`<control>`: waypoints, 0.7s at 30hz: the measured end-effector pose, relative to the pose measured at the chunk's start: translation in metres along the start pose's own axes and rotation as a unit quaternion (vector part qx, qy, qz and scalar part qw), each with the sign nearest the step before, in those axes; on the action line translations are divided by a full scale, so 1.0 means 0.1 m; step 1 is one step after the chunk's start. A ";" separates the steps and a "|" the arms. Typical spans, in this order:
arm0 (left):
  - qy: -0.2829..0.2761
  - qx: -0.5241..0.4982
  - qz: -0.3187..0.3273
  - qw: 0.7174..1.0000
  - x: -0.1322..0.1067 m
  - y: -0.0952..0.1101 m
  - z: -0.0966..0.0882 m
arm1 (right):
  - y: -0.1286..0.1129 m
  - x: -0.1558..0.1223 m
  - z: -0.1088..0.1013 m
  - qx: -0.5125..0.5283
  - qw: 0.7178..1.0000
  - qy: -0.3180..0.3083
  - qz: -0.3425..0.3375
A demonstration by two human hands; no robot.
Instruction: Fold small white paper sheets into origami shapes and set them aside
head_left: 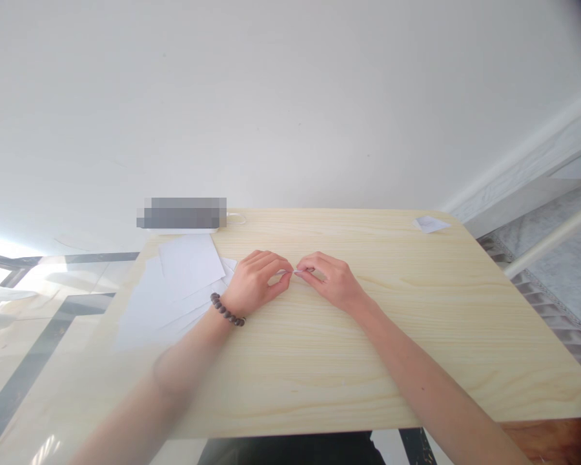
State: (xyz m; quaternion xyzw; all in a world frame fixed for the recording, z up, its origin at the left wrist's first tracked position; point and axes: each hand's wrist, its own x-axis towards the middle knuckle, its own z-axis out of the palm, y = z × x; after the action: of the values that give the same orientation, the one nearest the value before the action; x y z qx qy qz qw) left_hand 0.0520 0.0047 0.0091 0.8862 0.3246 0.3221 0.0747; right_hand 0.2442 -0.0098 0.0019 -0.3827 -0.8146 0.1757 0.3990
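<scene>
Over the middle of the wooden table (319,368), my left hand (259,281) and my right hand (332,279) meet almost fingertip to fingertip. Between them is a small piece of white paper (296,272), seen nearly edge-on and mostly covered by the fingers. Each hand pinches it with thumb and fingers. How the paper is folded cannot be made out. A dark beaded bracelet (227,311) circles my left wrist. Just left of that hand, loose white sheets (188,265) lie overlapping on the tabletop.
At the back left of the table stands a blurred-out grey object (184,213) with a white cable (237,218) beside it. A small folded white paper (432,224) rests near the back right corner. Behind the table rises a pale wall (290,103).
</scene>
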 end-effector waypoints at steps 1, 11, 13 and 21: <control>-0.003 -0.001 0.003 1.000 0.00 0.00 0.00 | -0.01 0.00 0.00 -0.003 1.000 -0.003 -0.002; -0.006 0.001 0.009 1.000 0.00 -0.01 0.00 | -0.01 0.01 0.00 0.009 1.000 -0.002 -0.018; -0.005 0.001 0.007 1.000 0.00 0.00 -0.01 | -0.01 0.01 0.00 0.003 1.000 -0.003 -0.021; -0.005 0.000 0.012 1.000 0.00 0.00 -0.01 | -0.01 0.01 0.00 -0.014 0.999 -0.012 -0.032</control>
State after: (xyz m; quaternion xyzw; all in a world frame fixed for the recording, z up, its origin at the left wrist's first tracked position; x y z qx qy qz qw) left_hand 0.0516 0.0048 0.0102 0.8915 0.3133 0.3190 0.0724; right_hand 0.2432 -0.0102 0.0028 -0.3600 -0.8336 0.1562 0.3888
